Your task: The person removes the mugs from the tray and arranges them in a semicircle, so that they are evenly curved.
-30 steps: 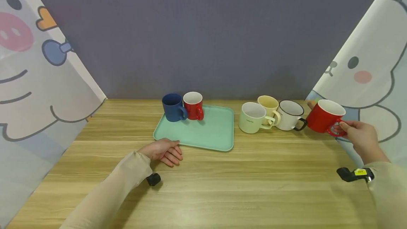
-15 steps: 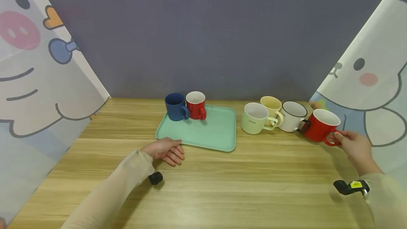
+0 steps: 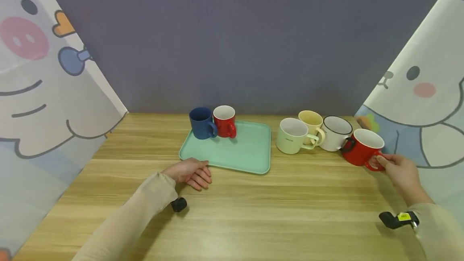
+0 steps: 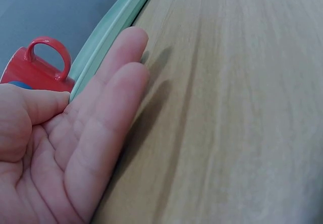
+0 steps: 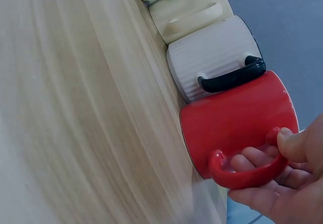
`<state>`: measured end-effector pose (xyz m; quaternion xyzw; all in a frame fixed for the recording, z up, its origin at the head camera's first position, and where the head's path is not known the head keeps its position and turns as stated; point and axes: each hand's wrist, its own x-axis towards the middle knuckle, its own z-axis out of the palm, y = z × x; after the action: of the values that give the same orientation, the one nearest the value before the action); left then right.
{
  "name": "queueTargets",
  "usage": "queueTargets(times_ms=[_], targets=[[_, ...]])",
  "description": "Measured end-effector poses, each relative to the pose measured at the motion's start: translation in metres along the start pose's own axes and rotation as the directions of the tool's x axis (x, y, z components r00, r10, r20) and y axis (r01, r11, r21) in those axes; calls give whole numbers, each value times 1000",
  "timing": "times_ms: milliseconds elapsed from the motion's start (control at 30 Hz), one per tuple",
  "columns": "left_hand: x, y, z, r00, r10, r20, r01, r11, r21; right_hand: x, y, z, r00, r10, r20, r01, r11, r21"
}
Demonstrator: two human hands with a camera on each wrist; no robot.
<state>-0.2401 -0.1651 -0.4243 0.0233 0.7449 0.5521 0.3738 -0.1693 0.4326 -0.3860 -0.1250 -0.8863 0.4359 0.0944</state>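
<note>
Perhaps liable to knock the white mug [image 3: 331,141] if swung left, with right grip [image 3: 401,172] clamped on the large red mug [image 3: 356,151] beside it and left grip [image 3: 190,173] straight-fingered at the tray [image 3: 250,148].

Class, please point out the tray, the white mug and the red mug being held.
Tray [image 3: 244,154], head view, bare flat surface.
White mug [image 5: 209,56], right wrist view, side wall.
Held red mug [image 5: 236,124], right wrist view, side wall.

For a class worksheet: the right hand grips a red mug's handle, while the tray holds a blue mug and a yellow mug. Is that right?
Not quite: the head view shows a red mug, not a yellow one, beside the blue mug on the tray. The rest stands.
</note>
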Motion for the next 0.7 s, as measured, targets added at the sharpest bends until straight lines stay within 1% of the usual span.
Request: queueTargets(times_ms=[67,133,200,300,367,400,467,500,567,633,700], targets=[[0,0,1,1000,3,1,-3,1000,-1,0,0,0,1000,-3,6,3,1000,4],[-1,0,1,1000,4,-1,-4,1000,-3,0,0,0,1000,-8,30,7,999,32],[-1,0,1,1000,2,-2,-2,1000,-1,1,0,-1,997,-17,70,13,998,59],[-2,1,2,1000,0,-10,0,1000,-1,2,0,-5,989,-27,144,21,999,41],[-3,1,1,1000,2,-11,-2,1000,3,3,-3,-10,983,-33,181,43,998,-50],[-3,1,2,1000,2,-14,-2,1000,3,3,-4,-13,980,-33,196,57,992,-117],[-3,0,2,1000,3,-15,-3,1000,3,5,-6,-19,978,-47,201,99,961,-257],[-2,1,2,1000,4,-12,-4,1000,4,5,-7,-22,980,-63,189,123,938,-324],[-2,1,2,1000,2,-16,-2,1000,1,5,-10,-24,985,-105,138,154,896,-418],[-2,1,3,1000,2,-12,-2,1000,3,4,-14,-24,986,-160,52,166,876,-453],[-2,1,3,1000,0,-13,0,1000,0,0,-22,-21,977,-210,-33,172,874,-454]])
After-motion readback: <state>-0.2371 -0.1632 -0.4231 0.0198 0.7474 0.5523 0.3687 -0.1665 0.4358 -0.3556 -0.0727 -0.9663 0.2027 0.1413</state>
